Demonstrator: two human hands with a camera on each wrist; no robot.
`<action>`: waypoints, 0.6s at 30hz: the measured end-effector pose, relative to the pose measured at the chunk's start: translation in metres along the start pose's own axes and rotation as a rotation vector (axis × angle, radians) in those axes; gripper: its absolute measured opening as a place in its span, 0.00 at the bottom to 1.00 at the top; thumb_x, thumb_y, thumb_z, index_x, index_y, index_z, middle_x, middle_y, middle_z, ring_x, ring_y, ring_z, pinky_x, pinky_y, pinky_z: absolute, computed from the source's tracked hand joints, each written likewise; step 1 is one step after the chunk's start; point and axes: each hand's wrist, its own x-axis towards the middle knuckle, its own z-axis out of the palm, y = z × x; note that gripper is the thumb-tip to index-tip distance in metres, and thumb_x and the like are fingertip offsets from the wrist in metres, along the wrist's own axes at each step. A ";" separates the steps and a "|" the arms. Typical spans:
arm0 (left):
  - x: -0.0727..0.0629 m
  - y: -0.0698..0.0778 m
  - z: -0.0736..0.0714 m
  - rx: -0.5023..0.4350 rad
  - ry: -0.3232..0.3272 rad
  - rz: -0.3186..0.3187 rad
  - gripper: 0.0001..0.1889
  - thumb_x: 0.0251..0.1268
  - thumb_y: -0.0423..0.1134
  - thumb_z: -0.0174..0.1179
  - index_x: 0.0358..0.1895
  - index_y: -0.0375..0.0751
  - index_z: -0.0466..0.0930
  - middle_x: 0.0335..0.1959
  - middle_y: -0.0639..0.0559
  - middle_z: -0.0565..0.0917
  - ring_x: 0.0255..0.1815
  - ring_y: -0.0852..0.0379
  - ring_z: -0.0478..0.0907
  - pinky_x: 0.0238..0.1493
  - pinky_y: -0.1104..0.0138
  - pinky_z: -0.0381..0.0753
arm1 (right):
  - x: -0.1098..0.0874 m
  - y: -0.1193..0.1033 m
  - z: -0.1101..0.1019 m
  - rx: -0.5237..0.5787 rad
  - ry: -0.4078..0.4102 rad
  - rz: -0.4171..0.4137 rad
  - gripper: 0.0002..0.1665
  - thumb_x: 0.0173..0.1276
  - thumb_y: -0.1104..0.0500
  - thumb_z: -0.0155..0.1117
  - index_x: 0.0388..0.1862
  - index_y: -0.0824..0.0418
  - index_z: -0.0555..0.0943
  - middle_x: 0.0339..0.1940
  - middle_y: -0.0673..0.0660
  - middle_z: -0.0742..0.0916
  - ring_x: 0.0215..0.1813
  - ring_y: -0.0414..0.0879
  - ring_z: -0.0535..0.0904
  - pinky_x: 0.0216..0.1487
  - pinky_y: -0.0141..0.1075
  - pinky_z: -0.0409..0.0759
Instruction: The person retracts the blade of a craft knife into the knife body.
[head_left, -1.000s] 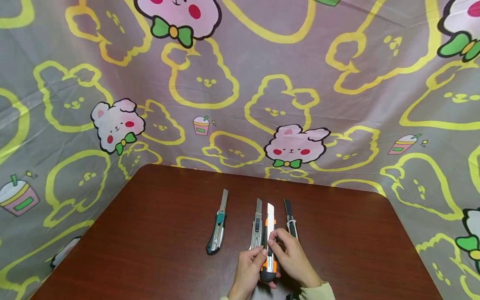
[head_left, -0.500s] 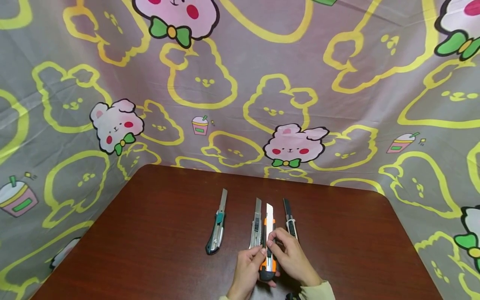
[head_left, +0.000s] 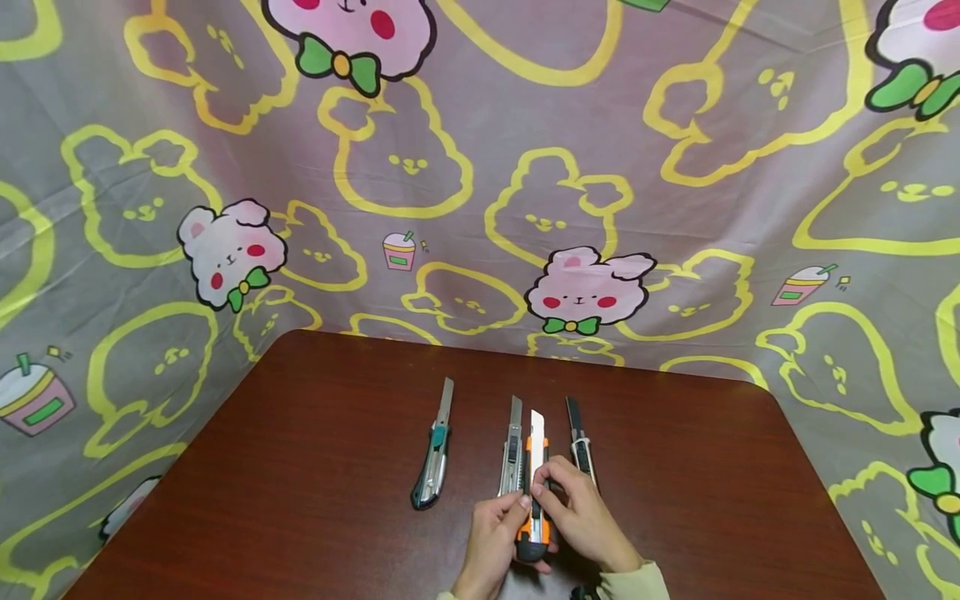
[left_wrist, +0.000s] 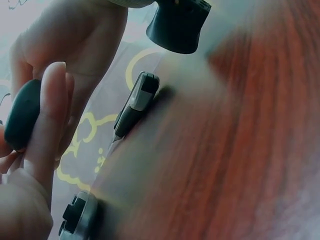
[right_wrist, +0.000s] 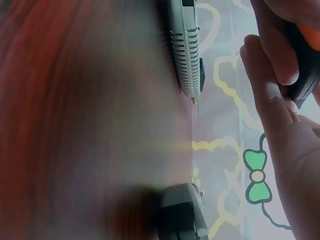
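Note:
An orange-and-black utility knife [head_left: 536,527], its broad blade extended and pointing away, is held up between both hands. My left hand [head_left: 489,537] grips its handle, thumb on the left side and fingers underneath. From the right, my right hand [head_left: 588,512] pinches with thumb and forefinger at the middle of the knife, by the slider. The left wrist view shows the rounded dark butt of the utility knife [left_wrist: 23,116] beside the fingers. In the right wrist view its black-and-orange side [right_wrist: 306,62] shows against the fingers, raised above the table.
Just left of the hands lies a silver snap-off knife [head_left: 512,457]; a teal-and-silver one [head_left: 432,467] lies further left. A black-bladed knife [head_left: 582,446] lies behind the right hand. The brown table [head_left: 322,467] meets a patterned cloth [head_left: 450,175] at back and sides.
The utility knife has drifted very slightly left in the head view, and the view itself has shifted a little. Both hands keep the same hold.

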 end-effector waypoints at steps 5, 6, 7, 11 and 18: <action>0.001 0.000 -0.001 -0.002 -0.017 0.015 0.17 0.73 0.36 0.49 0.52 0.24 0.76 0.33 0.19 0.81 0.25 0.51 0.86 0.22 0.54 0.85 | 0.001 -0.001 0.000 -0.004 -0.006 0.026 0.11 0.62 0.64 0.65 0.29 0.48 0.77 0.31 0.41 0.78 0.37 0.33 0.74 0.39 0.28 0.73; 0.001 0.000 -0.001 -0.003 -0.020 0.017 0.17 0.73 0.36 0.49 0.52 0.24 0.76 0.33 0.19 0.81 0.25 0.51 0.86 0.23 0.53 0.85 | 0.001 -0.001 0.000 -0.008 -0.006 0.031 0.11 0.62 0.64 0.65 0.29 0.47 0.77 0.31 0.40 0.78 0.37 0.33 0.74 0.39 0.28 0.73; 0.001 0.000 -0.002 -0.005 -0.020 0.016 0.17 0.73 0.37 0.49 0.52 0.24 0.77 0.33 0.19 0.81 0.25 0.51 0.86 0.23 0.53 0.85 | 0.001 -0.001 0.000 -0.001 -0.010 0.037 0.11 0.62 0.64 0.66 0.29 0.46 0.77 0.31 0.40 0.78 0.36 0.33 0.74 0.39 0.28 0.73; 0.002 -0.002 -0.003 -0.001 -0.006 0.015 0.17 0.73 0.37 0.48 0.52 0.25 0.78 0.33 0.18 0.80 0.25 0.50 0.86 0.22 0.53 0.85 | 0.001 -0.001 0.000 0.013 -0.027 0.039 0.10 0.63 0.63 0.65 0.29 0.47 0.77 0.32 0.41 0.77 0.36 0.34 0.73 0.37 0.30 0.73; 0.002 -0.003 -0.003 0.004 0.005 0.018 0.17 0.73 0.37 0.48 0.52 0.27 0.78 0.33 0.18 0.80 0.24 0.50 0.86 0.22 0.52 0.84 | 0.000 -0.001 0.000 0.020 -0.027 0.039 0.10 0.62 0.63 0.65 0.29 0.47 0.77 0.32 0.41 0.77 0.35 0.34 0.72 0.35 0.30 0.72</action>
